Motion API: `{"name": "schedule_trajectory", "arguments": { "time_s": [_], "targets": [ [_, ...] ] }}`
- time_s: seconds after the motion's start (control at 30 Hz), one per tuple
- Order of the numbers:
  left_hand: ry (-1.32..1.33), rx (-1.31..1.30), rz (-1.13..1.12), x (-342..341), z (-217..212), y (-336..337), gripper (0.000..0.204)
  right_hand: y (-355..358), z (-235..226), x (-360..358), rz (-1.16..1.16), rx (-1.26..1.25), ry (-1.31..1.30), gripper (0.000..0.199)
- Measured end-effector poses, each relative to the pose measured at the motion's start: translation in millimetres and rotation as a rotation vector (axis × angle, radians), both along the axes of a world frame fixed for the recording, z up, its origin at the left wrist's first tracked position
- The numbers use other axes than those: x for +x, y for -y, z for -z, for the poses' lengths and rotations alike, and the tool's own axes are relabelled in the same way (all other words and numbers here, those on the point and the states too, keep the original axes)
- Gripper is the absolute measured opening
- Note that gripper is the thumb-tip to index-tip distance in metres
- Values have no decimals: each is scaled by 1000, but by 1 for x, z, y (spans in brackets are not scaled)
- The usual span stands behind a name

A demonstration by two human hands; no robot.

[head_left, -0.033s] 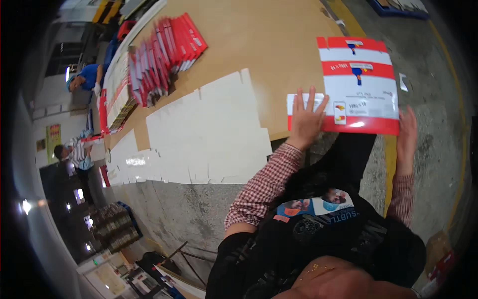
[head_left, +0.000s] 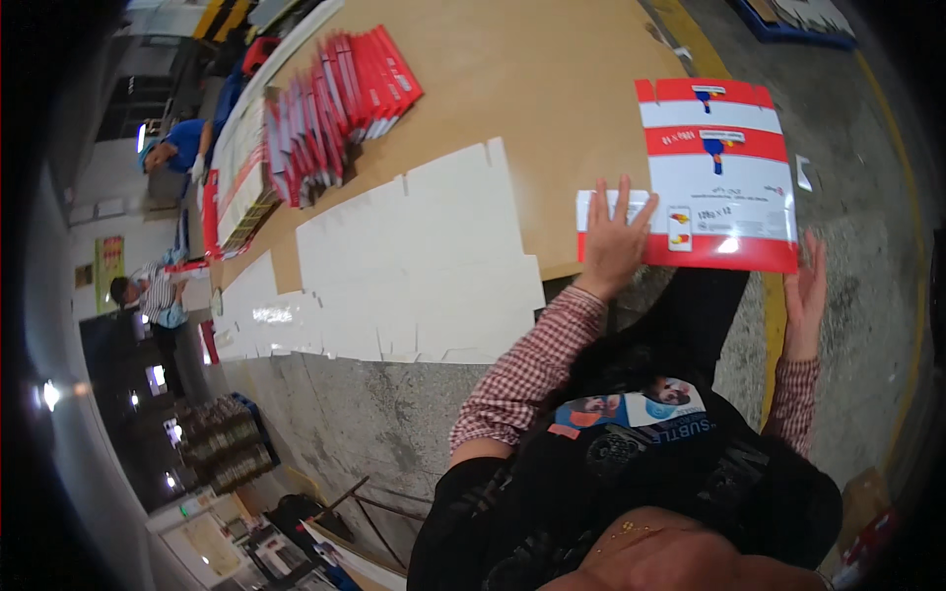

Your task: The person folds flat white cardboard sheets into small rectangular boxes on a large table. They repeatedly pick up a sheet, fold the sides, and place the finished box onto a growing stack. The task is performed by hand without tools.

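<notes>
A flat red and white printed carton blank (head_left: 724, 212) lies at the table's right edge, with its right part reaching out past the tabletop. My left hand (head_left: 613, 246) rests flat on the blank's left flap, fingers spread and pointing away from me. Beside the blank's near right corner is my right hand (head_left: 808, 291), its fingers stretched out and slightly apart. Whether those fingertips touch the carton's edge I cannot tell. To the left, several white cardboard blanks (head_left: 404, 261) lie plain side up along the near edge of the table.
The brown table (head_left: 532, 74) carries a fanned row of folded red and white cartons (head_left: 340, 103) and a stack of cartons (head_left: 246, 187) at the far left. Two people work beyond, one in a blue shirt (head_left: 185, 143), one in stripes (head_left: 158, 295). A blue pallet (head_left: 793, 30) sits on the floor.
My right hand has slid slightly down along the carton's right edge, and its fingers are spread a little more. The whole view has shifted slightly; my left hand stays on the flap.
</notes>
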State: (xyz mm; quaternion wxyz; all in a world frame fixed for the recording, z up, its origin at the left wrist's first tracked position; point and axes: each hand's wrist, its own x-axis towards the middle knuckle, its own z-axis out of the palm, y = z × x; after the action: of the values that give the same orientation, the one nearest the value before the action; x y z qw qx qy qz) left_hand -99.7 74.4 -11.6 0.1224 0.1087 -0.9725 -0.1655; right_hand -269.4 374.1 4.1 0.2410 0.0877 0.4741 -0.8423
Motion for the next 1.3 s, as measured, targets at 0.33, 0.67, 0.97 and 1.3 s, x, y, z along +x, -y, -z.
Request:
{"name": "schedule_trajectory", "arguments": {
  "time_s": [0.33, 0.67, 0.97, 1.3],
  "targets": [
    [-421, 415, -369, 59, -54, 7, 60, 231, -12, -39, -498, -234, -392, 68],
    [322, -7, -600, 237, -30, -9, 93, 517, -19, -284, -1098, 733, -1152, 56],
    [348, 100, -385, 259, -21, 7, 57, 803, 91, -58, -529, 796, -1479, 27],
    [-77, 38, -72, 143, -128, 47, 20, 340, -103, 12, -1654, -134, -1330, 73]
  ]
}}
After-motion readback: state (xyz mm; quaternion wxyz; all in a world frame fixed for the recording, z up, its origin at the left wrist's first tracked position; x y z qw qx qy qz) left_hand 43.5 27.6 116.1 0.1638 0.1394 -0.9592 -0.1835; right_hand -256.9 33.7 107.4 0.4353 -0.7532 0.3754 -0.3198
